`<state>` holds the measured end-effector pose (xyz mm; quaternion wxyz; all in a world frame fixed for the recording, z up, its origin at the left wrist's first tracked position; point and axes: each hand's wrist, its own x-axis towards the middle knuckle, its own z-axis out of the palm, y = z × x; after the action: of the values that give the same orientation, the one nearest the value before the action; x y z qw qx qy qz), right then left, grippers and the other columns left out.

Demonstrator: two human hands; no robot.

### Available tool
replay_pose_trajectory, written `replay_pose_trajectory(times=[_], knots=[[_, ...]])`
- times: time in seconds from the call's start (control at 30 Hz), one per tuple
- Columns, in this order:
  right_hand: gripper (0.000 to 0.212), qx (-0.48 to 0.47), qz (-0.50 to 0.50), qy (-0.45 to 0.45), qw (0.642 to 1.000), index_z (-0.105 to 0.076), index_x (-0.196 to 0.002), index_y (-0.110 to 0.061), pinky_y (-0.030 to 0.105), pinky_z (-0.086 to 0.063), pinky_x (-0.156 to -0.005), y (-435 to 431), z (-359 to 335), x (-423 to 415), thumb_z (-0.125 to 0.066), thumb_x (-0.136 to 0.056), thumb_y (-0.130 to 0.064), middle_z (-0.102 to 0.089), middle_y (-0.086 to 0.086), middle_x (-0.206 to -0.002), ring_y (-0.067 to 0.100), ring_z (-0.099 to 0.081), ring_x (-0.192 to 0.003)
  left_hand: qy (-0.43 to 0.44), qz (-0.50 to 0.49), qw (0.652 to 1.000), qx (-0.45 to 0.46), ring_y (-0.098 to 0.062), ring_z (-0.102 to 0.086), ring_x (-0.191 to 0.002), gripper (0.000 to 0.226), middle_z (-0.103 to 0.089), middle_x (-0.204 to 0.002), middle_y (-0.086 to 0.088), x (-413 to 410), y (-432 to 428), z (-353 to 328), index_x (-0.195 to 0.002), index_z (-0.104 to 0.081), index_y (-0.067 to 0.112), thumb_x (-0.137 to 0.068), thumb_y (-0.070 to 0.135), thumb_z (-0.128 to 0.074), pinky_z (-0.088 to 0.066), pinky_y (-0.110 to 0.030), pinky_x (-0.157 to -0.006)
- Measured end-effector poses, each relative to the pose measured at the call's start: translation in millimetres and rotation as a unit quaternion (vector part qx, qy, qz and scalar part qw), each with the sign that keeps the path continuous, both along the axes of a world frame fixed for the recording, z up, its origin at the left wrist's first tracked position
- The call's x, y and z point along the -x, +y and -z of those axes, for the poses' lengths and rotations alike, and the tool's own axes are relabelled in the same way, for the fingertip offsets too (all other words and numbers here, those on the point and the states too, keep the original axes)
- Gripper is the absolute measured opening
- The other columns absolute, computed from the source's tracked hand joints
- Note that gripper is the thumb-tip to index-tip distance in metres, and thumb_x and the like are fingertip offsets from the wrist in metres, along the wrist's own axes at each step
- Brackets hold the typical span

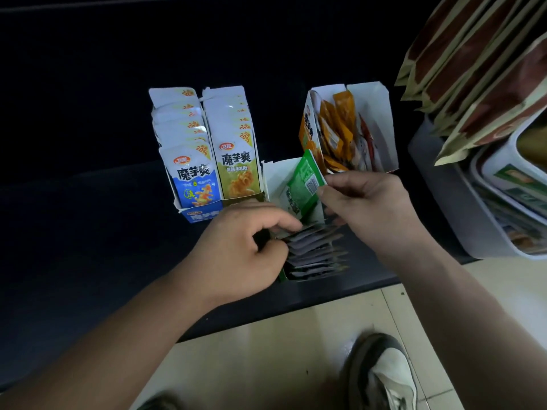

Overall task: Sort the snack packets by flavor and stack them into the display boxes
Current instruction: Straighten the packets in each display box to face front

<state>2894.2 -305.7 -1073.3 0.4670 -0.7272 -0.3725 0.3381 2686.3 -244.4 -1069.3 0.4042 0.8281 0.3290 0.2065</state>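
A green foil snack packet [305,184] with a white barcode patch stands tilted over the open white-walled cardboard display box [273,179] nearest the person. The right hand [370,208] pinches its right edge, the grip narrow between thumb and forefinger. Lower in the same box stands a row of grey-backed packets [313,250]. The left hand [236,247] holds the front of that row, its grip closed with the forefinger on top and the thumb below.

Behind on the dark tabletop [88,232], a blue display box [201,216] holds blue-and-white packets [192,176]. Just beside it are olive-yellow packets [236,170]. Both fronts read "魔芋爽" under a red "卫龙" logo, with "20%" on a yellow corner. To the right an orange-sided box [307,128] holds loose orange packets [340,122].

Brown-and-cream pouches [473,69] hang at upper right over a grey bin [461,202]. A grey-and-white shoe [381,377] rests on the beige tiled floor [266,350].
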Motion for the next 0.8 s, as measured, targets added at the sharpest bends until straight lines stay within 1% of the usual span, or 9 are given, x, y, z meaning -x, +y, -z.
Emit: replay_pose_trajectory(times=[0.07,0.17,0.27,0.37,0.4,0.47,0.57,0.67,0.8], knots=[[0.012,-0.024,-0.019,-0.028,0.999,-0.081,-0.093,-0.025,0.049,-0.059,-0.066,2,-2,4,-0.073,-0.096,-0.017,-0.074,0.011,-0.077,0.037,-0.068,-0.077,-0.014,-0.025,1.0,0.012,0.017,-0.054,-0.066,0.035,-0.066,-0.084,0.018,4,-2,-1,-0.099,-0.082,0.015,-0.077,-0.002,-0.06,-0.038,0.0,-0.064],[0.019,-0.063,-0.032,-0.051,0.996,-0.077,-0.091,-0.032,0.052,-0.056,-0.06,3,-6,9,-0.071,-0.098,-0.016,-0.071,0.013,-0.077,0.037,-0.067,-0.072,-0.035,-0.078,0.996,0.012,0.011,-0.056,-0.061,0.034,-0.069,-0.085,0.011,5,2,-1,-0.099,-0.08,0.011,-0.082,-0.011,-0.061,-0.038,0.0,-0.062],[0.015,-0.076,-0.046,-0.048,0.995,-0.076,-0.092,-0.027,0.045,-0.061,-0.066,4,-8,8,-0.072,-0.096,-0.013,-0.074,0.007,-0.079,0.017,-0.072,-0.069,-0.049,-0.135,0.989,0.026,0.001,-0.064,-0.072,0.032,-0.071,-0.097,0.012,-1,10,-5,-0.117,-0.072,0.022,-0.091,0.004,-0.071,-0.046,-0.007,-0.064],[0.005,-0.085,-0.066,-0.04,0.993,-0.077,-0.094,-0.017,0.049,-0.058,-0.069,3,-9,5,-0.074,-0.095,-0.013,-0.074,0.009,-0.079,0.029,-0.07,-0.074,0.002,-0.148,0.989,-0.003,-0.01,-0.062,-0.073,0.048,-0.063,-0.099,0.012,-9,20,-4,-0.128,-0.061,0.033,-0.086,0.028,-0.082,-0.052,-0.017,-0.065],[0.005,-0.087,-0.072,-0.038,0.993,-0.077,-0.094,-0.017,0.052,-0.057,-0.069,2,-8,4,-0.074,-0.095,-0.013,-0.074,0.011,-0.08,0.034,-0.069,-0.075,0.02,-0.146,0.989,-0.026,-0.009,-0.06,-0.07,0.046,-0.061,-0.098,0.012,-11,24,-3,-0.125,-0.062,0.033,-0.084,0.032,-0.083,-0.053,-0.02,-0.066],[0.008,-0.083,-0.08,-0.037,0.993,-0.078,-0.093,-0.02,0.055,-0.057,-0.069,0,-8,2,-0.075,-0.094,-0.013,-0.074,0.013,-0.082,0.039,-0.068,-0.078,0.012,-0.147,0.988,-0.052,-0.005,-0.057,-0.066,0.028,-0.061,-0.092,0.011,-14,30,1,-0.108,-0.068,0.027,-0.084,0.029,-0.084,-0.052,-0.025,-0.067],[0.009,-0.082,-0.063,-0.015,0.995,-0.08,-0.092,-0.023,0.049,-0.059,-0.068,-2,-9,-2,-0.076,-0.093,-0.015,-0.077,0.01,-0.085,0.035,-0.071,-0.082,-0.02,-0.144,0.989,-0.036,-0.007,-0.06,-0.067,0.008,-0.064,-0.079,0.011,-14,34,4,-0.091,-0.073,0.02,-0.089,0.02,-0.08,-0.05,-0.021,-0.067],[0.011,-0.101,0.005,0.03,0.994,-0.079,-0.089,-0.024,0.033,-0.055,-0.062,-2,-11,-6,-0.076,-0.093,-0.014,-0.079,0.005,-0.087,0.021,-0.072,-0.08,-0.031,-0.141,0.989,-0.028,-0.012,-0.063,-0.072,0.006,-0.067,-0.079,0.009,-10,30,5,-0.087,-0.075,0.016,-0.09,0.016,-0.08,-0.05,-0.022,-0.067],[0.011,-0.111,0.062,0.068,0.989,-0.076,-0.09,-0.02,0.036,-0.06,-0.063,1,-12,-4,-0.073,-0.096,-0.012,-0.079,0.008,-0.089,0.027,-0.075,-0.076,-0.059,-0.085,0.995,-0.005,-0.018,-0.062,-0.078,0.009,-0.064,-0.087,0.003,0,18,8,-0.088,-0.072,0.014,-0.089,0.007,-0.078,-0.052,-0.029,-0.071]])
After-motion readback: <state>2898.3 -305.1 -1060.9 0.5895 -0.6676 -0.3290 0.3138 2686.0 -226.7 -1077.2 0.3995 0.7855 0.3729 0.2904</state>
